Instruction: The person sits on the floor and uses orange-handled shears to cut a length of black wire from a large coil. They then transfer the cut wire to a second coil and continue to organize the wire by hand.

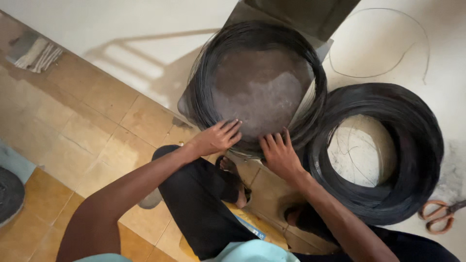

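Hands flat, fingers spread: left hand [217, 138], right hand [278, 153] rested on near rim of wire coil [257, 82], nothing clasped. Risk: springy loops slipping off, tangling with second coil [381, 153].

The scissors [442, 215] at the floor's right edge are cut off by the frame, their blades out of sight. The near rim of the upper wire coil [257, 82] is hidden under the left hand [216, 138] and right hand [279, 155]. A grey round thing [9, 194] at the left edge shows only partly, too little to name.
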